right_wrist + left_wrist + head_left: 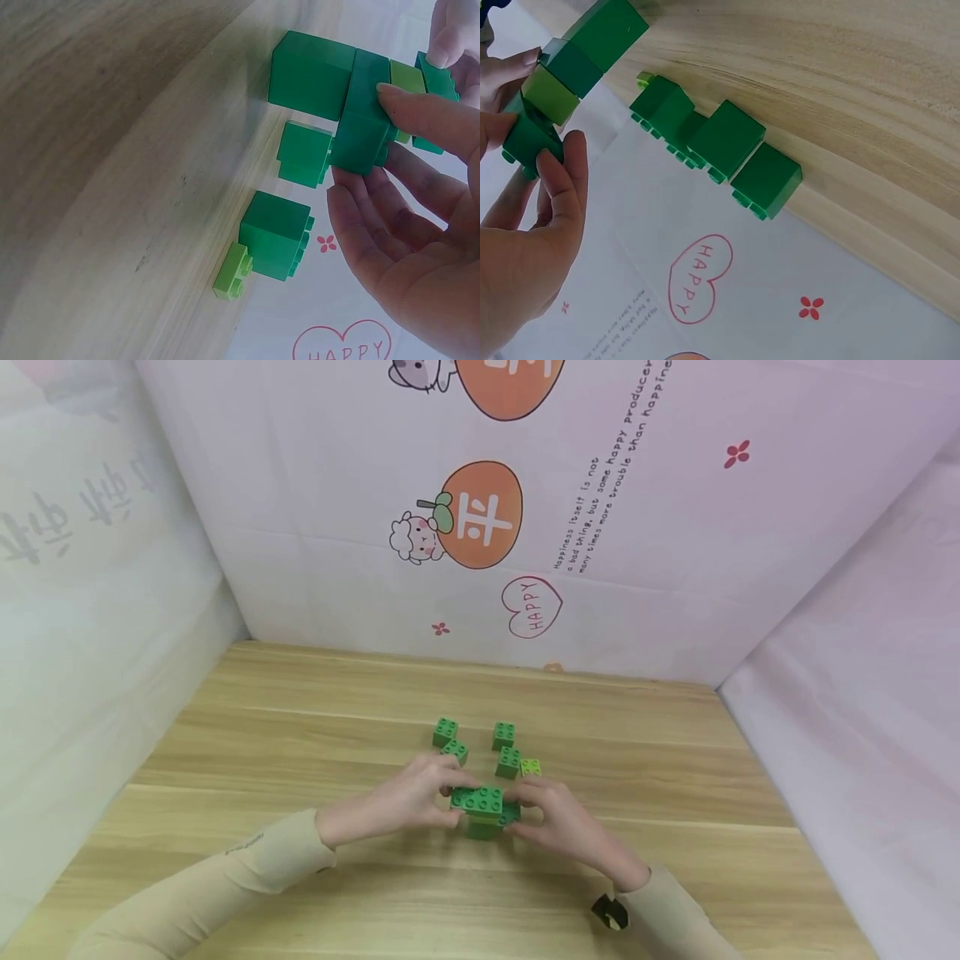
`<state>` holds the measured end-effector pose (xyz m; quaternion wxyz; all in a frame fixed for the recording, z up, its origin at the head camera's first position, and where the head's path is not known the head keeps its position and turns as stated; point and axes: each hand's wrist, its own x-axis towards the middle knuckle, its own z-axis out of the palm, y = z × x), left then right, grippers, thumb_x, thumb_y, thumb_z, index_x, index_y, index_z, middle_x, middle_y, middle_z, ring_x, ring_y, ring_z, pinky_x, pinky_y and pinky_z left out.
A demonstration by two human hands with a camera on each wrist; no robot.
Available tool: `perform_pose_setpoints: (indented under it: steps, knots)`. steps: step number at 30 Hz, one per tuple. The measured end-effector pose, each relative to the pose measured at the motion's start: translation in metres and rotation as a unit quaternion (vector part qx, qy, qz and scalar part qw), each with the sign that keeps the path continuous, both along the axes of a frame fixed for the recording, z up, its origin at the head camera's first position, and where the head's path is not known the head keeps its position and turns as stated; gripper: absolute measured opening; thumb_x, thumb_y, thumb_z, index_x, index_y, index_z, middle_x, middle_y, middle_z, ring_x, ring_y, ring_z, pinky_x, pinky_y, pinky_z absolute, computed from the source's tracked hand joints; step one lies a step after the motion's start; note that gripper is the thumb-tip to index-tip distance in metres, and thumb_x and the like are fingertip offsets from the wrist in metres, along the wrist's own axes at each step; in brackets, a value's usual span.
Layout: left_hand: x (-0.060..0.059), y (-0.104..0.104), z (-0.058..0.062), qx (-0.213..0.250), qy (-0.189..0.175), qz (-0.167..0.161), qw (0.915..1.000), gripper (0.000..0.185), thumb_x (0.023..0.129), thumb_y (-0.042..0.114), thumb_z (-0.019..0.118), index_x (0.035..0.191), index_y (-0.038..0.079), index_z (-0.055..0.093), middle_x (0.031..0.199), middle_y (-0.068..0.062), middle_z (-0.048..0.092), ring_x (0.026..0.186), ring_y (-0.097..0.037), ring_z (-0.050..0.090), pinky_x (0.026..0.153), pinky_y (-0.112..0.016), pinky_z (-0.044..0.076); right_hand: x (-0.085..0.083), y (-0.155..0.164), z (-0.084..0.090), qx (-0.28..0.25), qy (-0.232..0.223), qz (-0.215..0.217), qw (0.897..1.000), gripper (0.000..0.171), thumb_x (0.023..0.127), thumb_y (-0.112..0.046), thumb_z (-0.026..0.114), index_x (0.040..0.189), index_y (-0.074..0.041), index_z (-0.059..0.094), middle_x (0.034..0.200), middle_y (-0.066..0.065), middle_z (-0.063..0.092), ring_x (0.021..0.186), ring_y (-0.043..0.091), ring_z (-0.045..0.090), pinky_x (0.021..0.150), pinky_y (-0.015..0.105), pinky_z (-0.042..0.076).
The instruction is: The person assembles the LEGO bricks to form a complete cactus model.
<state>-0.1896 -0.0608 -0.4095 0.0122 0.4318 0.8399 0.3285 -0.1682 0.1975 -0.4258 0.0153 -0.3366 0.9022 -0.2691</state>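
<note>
A stack of toy building bricks stands on the wooden table between both hands. A thick green brick [311, 75] forms its bottom, with a darker green brick [364, 112] on it that juts out to the right. Above that comes a lime brick [551, 95], and uppermost a long green brick [477, 802] that reaches left. My left hand [411, 797] pinches the uppermost brick between thumb and fingers. With thumb on one side and fingers on the other, my right hand [562, 827] holds the jutting end of the darker green brick.
Behind the stack lie several loose green bricks, among them a far-left one [446, 732] and a far-right one [504, 736]. A small lime brick [531, 767] sits beside a green brick [508, 762]. A printed white sheet [637, 610] rises along the table's back edge.
</note>
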Motion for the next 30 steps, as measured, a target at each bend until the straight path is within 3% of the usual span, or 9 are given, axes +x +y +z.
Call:
perform_pose_setpoints:
  steps: [14,24,30]
  knots:
    - [0.0018,0.0024,0.0003,-0.008,0.0,0.005,1.0,0.04,0.078,0.008,0.077,0.117,0.005,0.072,0.085,-0.002,0.063,0.067,-0.012,0.05,0.055,-0.01,0.042,0.0016,0.0011,-0.0023,-0.009,0.011,0.005,1.0,0.031,0.078,-0.009,0.081,0.107,-0.006,0.071,0.102,0.005,0.072,0.093,0.015,0.068,0.083,0.028,0.062]
    - [0.0044,0.0048,0.0026,-0.024,0.001,0.022,0.9995,0.041,0.077,0.006,0.076,0.118,0.005,0.072,0.085,-0.001,0.061,0.068,-0.004,0.041,0.054,-0.01,0.041,0.0003,0.0019,-0.0018,-0.008,0.009,0.005,1.0,0.032,0.079,-0.01,0.081,0.109,-0.007,0.071,0.102,0.003,0.071,0.094,0.014,0.067,0.084,0.028,0.062]
    - [0.0057,0.0056,0.0027,-0.037,0.017,0.023,0.9989,0.041,0.078,0.007,0.077,0.118,0.005,0.072,0.085,-0.001,0.06,0.068,-0.002,0.04,0.054,-0.01,0.042,0.0009,0.0017,-0.0013,-0.006,0.009,0.005,1.0,0.032,0.079,-0.011,0.08,0.109,-0.006,0.071,0.102,0.004,0.071,0.093,0.015,0.067,0.084,0.028,0.062]
